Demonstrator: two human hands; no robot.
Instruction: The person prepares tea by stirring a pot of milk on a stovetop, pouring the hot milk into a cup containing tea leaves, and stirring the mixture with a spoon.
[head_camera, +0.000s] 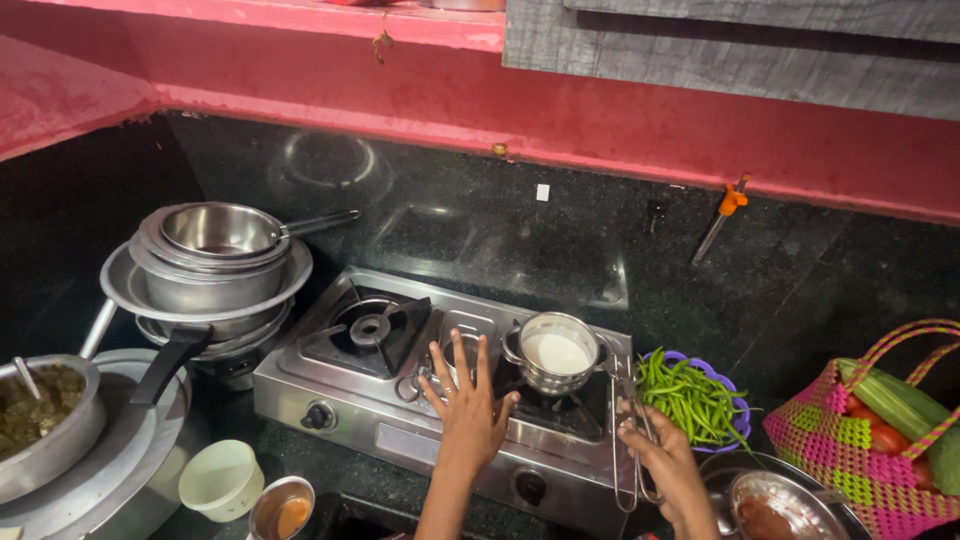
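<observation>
A steel two-burner stove (400, 425) sits on the black counter. On its right burner stands a small steel pot of white liquid (556, 352). My left hand (466, 400) hovers over the stove's middle with fingers spread, holding nothing, just left of the pot. My right hand (667, 463) grips a pair of steel tongs (630, 440) at the stove's right edge, their tips reaching up beside the pot. The left burner (370, 328) is bare.
Stacked steel pans and plates (215, 265) stand left of the stove. A pot of dark green food (40, 420), a white cup (222, 480) and a small steel cup (282, 508) are front left. Green chillies in a purple basket (692, 398), a steel bowl (780, 505) and a woven vegetable bag (880, 440) lie right.
</observation>
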